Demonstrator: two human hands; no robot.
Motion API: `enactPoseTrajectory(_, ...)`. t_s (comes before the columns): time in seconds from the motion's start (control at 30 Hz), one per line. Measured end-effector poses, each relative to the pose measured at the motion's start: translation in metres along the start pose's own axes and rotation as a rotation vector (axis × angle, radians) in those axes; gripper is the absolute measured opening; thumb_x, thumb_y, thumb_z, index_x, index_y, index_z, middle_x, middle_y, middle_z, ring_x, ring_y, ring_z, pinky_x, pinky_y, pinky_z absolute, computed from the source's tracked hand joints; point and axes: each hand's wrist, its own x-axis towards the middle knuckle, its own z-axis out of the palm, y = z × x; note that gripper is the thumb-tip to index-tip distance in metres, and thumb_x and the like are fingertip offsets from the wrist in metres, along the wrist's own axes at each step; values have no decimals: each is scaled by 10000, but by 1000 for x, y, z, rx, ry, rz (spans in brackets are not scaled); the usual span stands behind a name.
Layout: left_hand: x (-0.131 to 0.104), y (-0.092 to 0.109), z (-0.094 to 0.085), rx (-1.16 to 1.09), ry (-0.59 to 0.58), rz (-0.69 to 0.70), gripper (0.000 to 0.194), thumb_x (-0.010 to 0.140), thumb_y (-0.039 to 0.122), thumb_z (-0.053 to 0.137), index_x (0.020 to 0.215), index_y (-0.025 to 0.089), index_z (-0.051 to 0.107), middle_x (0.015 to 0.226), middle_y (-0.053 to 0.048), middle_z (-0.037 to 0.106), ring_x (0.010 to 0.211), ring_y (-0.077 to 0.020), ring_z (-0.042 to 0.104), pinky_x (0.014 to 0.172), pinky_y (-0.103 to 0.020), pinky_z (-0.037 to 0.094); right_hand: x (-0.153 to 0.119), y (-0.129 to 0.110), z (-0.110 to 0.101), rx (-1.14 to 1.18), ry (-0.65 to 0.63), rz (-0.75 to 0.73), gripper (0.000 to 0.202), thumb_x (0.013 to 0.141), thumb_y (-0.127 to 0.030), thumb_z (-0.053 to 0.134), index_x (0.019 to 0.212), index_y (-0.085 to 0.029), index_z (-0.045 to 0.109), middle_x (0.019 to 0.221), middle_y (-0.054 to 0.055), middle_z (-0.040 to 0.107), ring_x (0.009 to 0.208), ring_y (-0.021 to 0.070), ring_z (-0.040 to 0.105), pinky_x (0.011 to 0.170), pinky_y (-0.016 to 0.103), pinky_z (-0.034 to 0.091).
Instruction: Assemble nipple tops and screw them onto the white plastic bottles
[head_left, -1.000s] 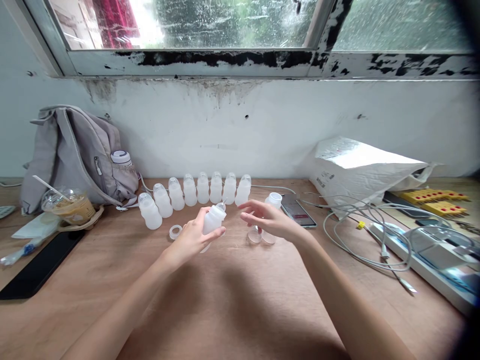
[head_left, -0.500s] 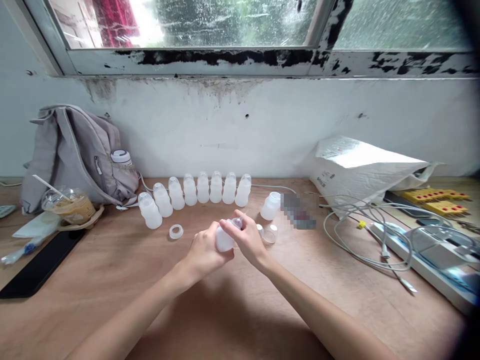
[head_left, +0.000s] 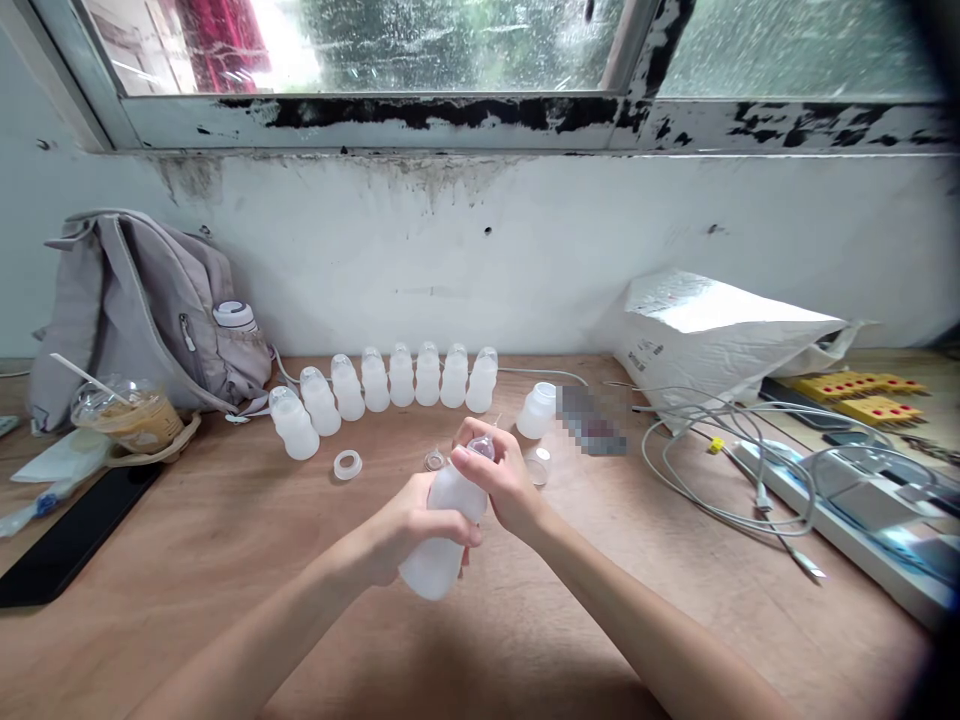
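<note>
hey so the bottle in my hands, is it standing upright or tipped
Tipped. The bottle leans in the left hand, base toward the picture's lower left, top toward the upper right at the right hand.

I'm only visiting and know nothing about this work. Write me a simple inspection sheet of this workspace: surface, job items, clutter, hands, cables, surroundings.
Surface: brown wooden table, shadowed below the hands.
Job items: held bottle, tilted; eight capped bottles in a curved row; open bottle standing apart; loose ring, small clear part and clear cap on the table.
Clutter: drink cup; flat black device; pixelated patch beside the open bottle, unreadable.
Hands: left hand grips the bottle's body; right hand closes around its top.
Cables: white cables loosely looped beside a power strip.
Surroundings: backpack, white wall, window frame with peeling paint.
</note>
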Motion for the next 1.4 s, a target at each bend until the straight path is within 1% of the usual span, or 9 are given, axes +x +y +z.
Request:
enactPoseTrajectory(0.1,0,-6,-2,-359,-177,-59,253,578,242,548,808,142,524,560,9,504,468,-122,488,433,-249,405,3,-1,-6,175,-188,54,350,662,-516,619,696,-190,498,556,-44,419,402,63,336,343,199,226)
enactPoseTrajectory(0.2,-3,-7,-6,-534,-227,-42,306,561,260,560,842,146,516,583,13,499,499,-114,501,452,-244,437,11,3,-15,224,-312,76,446,625,-530,639,894,-185,555,683,-15,514,446,67,390,365,190,256)
enactPoseTrajectory(0.37,-7,1,-10,-455,-229,3,331,547,240,589,859,152,523,596,11,508,486,-117,508,451,-251,434,24,14,-29,115,-193,96,311,688,-394,632,901,-180,559,673,-17,515,483,68,373,414,193,245)
enactPoseTrajectory(0.53,-5,-1,-7,-391,-151,-16,299,582,231,595,864,158,529,598,8,516,485,-118,504,450,-252,425,22,9,-32,201,-114,108,294,792,-467,481,820,-181,543,644,-11,477,471,86,405,414,210,301)
enactPoseTrajectory(0.8,-1,-3,-8,-320,-86,-66,273,598,210,603,856,142,543,587,-1,541,466,-114,507,436,-243,427,18,-2,-30,271,-96,48,303,760,-439,574,645,-175,482,565,-41,436,422,61,371,386,197,277)
enactPoseTrajectory(1.13,-1,0,-7,-273,-78,-115,279,593,218,623,849,135,550,592,3,547,466,-107,503,429,-234,429,17,-9,-35,223,-42,51,258,723,-360,641,610,-165,516,517,-41,443,434,63,355,414,206,250)
enactPoseTrajectory(1.27,1,-1,-8,-280,-78,-131,308,606,265,639,870,128,561,631,-23,586,492,-118,521,442,-245,451,20,-7,-39,201,-10,20,182,752,-349,619,716,-171,602,513,-41,444,433,64,357,415,209,267)
enactPoseTrajectory(1.33,3,-1,-10,-257,-24,-108,326,614,313,637,868,120,567,665,-47,607,499,-131,535,441,-254,450,22,-5,-41,214,50,-15,164,761,-345,611,748,-181,613,517,-47,433,433,63,359,414,206,279)
enactPoseTrajectory(1.4,3,0,-12,-217,96,-31,322,643,351,633,861,123,569,698,-51,613,521,-135,551,463,-254,454,25,-3,-43,217,130,-38,161,759,-349,611,749,-188,610,529,-49,429,437,62,368,413,203,293)
